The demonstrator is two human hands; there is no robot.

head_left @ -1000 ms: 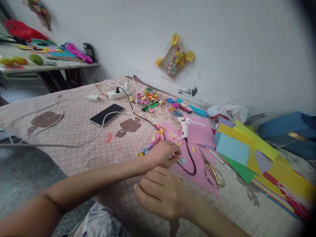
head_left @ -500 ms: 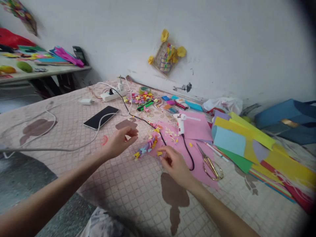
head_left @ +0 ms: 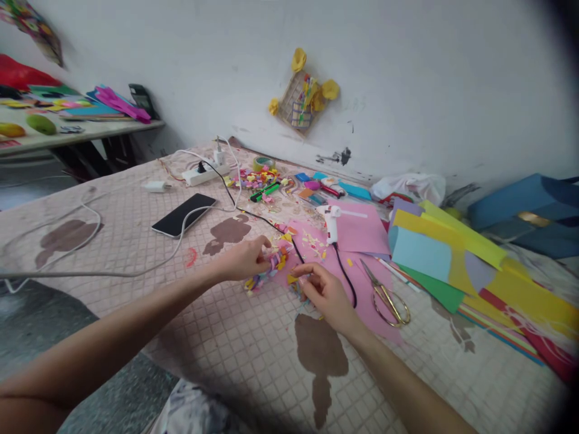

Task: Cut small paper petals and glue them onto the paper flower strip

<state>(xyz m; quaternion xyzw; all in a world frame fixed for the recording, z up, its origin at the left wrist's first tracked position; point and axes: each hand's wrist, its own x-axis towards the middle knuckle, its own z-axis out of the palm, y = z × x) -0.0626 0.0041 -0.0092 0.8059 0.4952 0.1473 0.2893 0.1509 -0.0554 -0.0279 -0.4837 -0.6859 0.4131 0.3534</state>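
Observation:
On the table lies a lumpy garland of small coloured paper pieces [head_left: 277, 263], in yellow, purple, blue and pink. My left hand [head_left: 246, 259] is at its left side, thumb and fingers apart and curved towards it; whether they touch it is unclear. To the right, my right hand [head_left: 326, 295] has its fingers bent and pinched around a few yellow and blue paper pieces [head_left: 292, 279]. Whether these hang together with the garland cannot be made out. Pink paper [head_left: 375, 322] lies under the right hand's side, with loose yellow scraps on it.
A white glue gun [head_left: 332, 226] with a black cord stands on the pink sheets. Gold-handled scissors [head_left: 388, 301] lie right of my right hand. A phone [head_left: 184, 215], a white cable [head_left: 136, 274] and a power strip [head_left: 205, 175] are at left. Coloured sheets [head_left: 423, 259] are stacked at right.
My left hand has moved right, up to the garland. More blue and yellow pieces show at my right hand's fingertips, and that hand has shifted slightly right.

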